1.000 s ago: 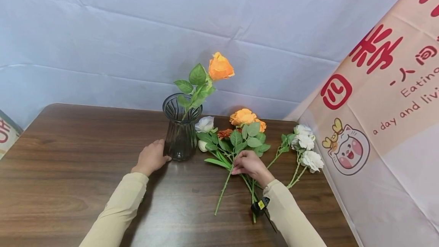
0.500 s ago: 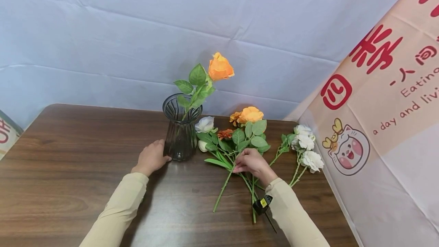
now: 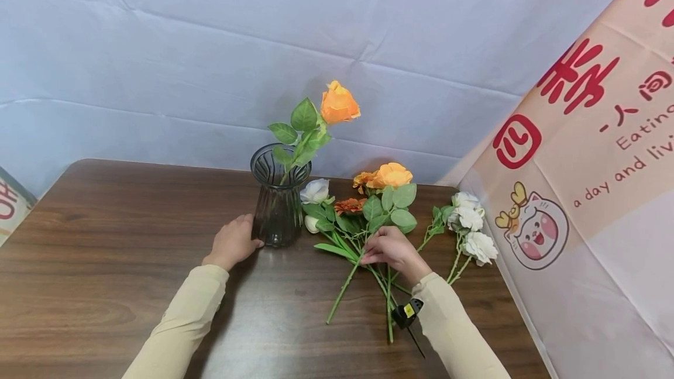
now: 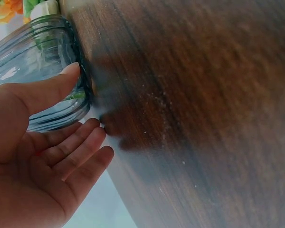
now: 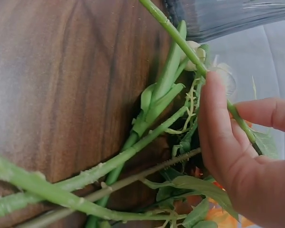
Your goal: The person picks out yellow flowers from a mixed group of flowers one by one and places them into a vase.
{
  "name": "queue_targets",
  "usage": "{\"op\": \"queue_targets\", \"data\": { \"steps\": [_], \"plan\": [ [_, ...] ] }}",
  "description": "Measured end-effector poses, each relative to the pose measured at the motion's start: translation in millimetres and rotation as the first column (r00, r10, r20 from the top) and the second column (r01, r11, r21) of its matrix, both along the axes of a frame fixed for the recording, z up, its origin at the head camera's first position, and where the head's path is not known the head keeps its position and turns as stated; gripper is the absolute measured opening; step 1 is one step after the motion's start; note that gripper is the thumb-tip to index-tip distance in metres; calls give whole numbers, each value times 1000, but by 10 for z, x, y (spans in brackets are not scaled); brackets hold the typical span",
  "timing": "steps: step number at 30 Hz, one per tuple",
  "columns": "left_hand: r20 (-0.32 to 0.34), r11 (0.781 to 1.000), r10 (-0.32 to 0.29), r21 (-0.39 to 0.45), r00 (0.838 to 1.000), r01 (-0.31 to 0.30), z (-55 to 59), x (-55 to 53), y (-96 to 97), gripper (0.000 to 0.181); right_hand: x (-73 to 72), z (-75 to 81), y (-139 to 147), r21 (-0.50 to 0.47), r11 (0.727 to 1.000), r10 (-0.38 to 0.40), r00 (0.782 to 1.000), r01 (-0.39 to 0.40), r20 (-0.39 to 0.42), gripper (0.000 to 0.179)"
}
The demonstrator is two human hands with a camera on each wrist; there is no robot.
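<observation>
On the wooden table (image 3: 121, 285) a ribbed dark glass vase (image 3: 278, 215) stands upright, with one leafy orange rose (image 3: 339, 103) in it. My left hand (image 3: 233, 241) rests at the left of its base; in the left wrist view the thumb (image 4: 52, 90) lies against the glass and the other fingers extend loosely beside it. My right hand (image 3: 391, 248) pinches the green stem (image 5: 185, 45) of another orange rose (image 3: 394, 174) between thumb and fingers. Its bloom and broad leaves lie toward the back, and the bare stem end points toward me.
Beneath the right hand lie crossed stems (image 3: 389, 309), a rust-orange flower (image 3: 349, 206) and a pale flower (image 3: 316, 190) by the vase. Several white flowers (image 3: 468, 218) lie at the right. A pale cloth (image 3: 210, 75) hangs behind; a printed banner (image 3: 584, 151) borders the right.
My right hand has shifted slightly right, and the pinched orange rose's bloom and leaves have moved right with it. The left hand and vase stay where they were.
</observation>
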State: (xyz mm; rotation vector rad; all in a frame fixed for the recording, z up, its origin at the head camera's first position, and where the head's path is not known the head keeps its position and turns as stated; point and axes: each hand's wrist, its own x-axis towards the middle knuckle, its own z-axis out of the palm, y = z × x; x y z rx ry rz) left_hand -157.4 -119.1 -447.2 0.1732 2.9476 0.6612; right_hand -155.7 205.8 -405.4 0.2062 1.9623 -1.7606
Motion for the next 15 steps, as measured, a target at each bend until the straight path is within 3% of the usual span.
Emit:
{"op": "queue_targets", "data": {
  "steps": [15],
  "plan": [
    [-9, 1000, -1, -3, 1000, 1, -9, 2, -4, 64, -19, 146, 92, -97, 995, 14, 1000, -15, -11, 4]
  ]
}}
